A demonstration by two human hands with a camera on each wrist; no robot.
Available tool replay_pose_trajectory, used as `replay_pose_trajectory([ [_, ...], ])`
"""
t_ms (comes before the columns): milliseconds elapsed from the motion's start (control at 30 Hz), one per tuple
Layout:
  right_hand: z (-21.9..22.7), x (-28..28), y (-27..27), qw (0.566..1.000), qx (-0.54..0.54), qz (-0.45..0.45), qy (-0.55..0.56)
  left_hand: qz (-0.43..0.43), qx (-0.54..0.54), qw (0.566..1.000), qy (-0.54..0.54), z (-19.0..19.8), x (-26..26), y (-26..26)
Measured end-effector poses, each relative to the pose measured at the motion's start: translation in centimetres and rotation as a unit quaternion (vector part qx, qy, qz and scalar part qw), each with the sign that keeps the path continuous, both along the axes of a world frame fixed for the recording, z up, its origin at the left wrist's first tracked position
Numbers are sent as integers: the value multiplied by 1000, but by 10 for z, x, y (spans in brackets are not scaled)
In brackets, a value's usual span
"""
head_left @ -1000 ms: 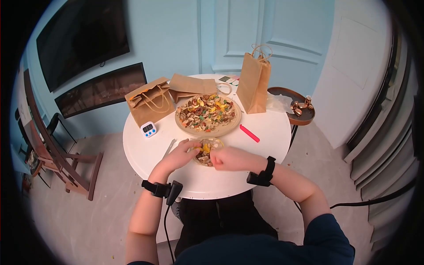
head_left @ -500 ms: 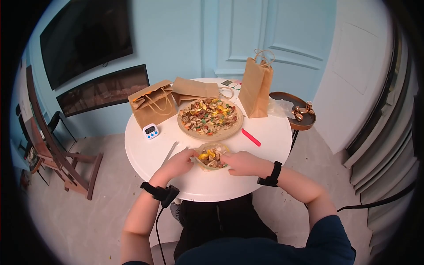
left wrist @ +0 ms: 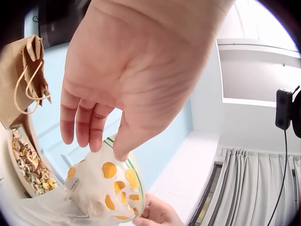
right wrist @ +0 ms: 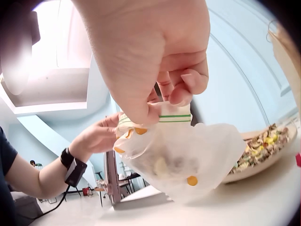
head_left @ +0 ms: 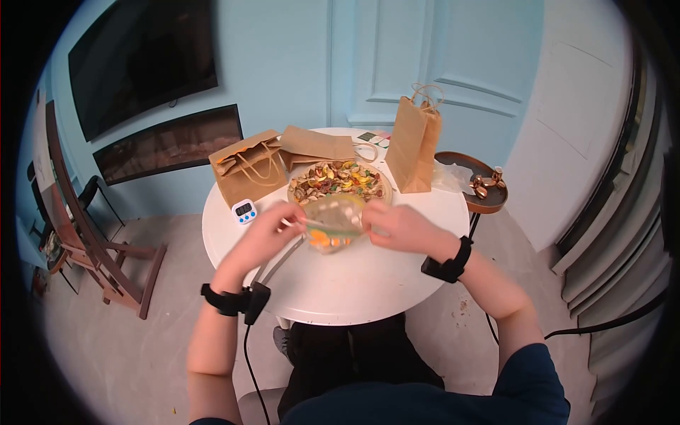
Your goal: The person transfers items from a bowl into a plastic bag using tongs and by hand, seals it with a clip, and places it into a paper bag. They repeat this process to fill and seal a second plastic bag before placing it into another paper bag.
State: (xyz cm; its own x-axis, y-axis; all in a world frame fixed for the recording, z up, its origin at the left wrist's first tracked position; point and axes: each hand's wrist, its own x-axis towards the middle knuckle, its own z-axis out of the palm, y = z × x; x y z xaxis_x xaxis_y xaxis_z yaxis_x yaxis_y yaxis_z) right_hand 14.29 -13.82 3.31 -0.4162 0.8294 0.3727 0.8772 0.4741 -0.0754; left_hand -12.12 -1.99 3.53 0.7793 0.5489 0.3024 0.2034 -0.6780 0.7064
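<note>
A zip-top bag (head_left: pixel 333 228), clear with orange spots and a green seal strip, hangs above the near part of the round white table (head_left: pixel 340 290). My left hand (head_left: pixel 268 232) pinches its top edge on the left side, thumb against the strip in the left wrist view. At the opposite end of the edge, my right hand (head_left: pixel 407 228) pinches the bag between thumb and fingers. Pieces of dried mix show dimly through the plastic in the right wrist view. Behind the bag, a round tray (head_left: pixel 389 195) carries a heap of dried flower and peel pieces (head_left: pixel 338 180).
A white timer (head_left: pixel 244 211) stands at the left, with metal tongs (head_left: pixel 278 261) near my left wrist. Brown paper bags (head_left: pixel 248 170) line the back, a tall one (head_left: pixel 414 145) at right. Beyond it, a side table (head_left: pixel 489 205) bears copper-coloured objects.
The bag has come up off the table and tipped, both hands rising with it and moving away from my body. It now overlaps the tray's near edge in the head view.
</note>
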Motion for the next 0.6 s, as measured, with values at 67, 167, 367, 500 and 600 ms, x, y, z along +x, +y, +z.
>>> replay_pose_trajectory([
  [67, 24, -2, -4, 998, 42, 5, 56, 24, 28, 999, -18, 15, -1, -4],
  [167, 57, -11, -21, 997, -29, -26, 61, -35, 139, 990, -18, 27, -4, -6],
  [367, 75, -11, -22, 988, -84, -35, 123, -22, 134, 990, -19, 41, -1, -8],
  [500, 79, -9, -26, 968, -148, -66, 193, 4, 68, 995, -74, 46, -2, -7],
  [600, 84, -4, -28, 975, -85, -67, 196, 19, 52, 995, -82, 44, -1, -10],
])
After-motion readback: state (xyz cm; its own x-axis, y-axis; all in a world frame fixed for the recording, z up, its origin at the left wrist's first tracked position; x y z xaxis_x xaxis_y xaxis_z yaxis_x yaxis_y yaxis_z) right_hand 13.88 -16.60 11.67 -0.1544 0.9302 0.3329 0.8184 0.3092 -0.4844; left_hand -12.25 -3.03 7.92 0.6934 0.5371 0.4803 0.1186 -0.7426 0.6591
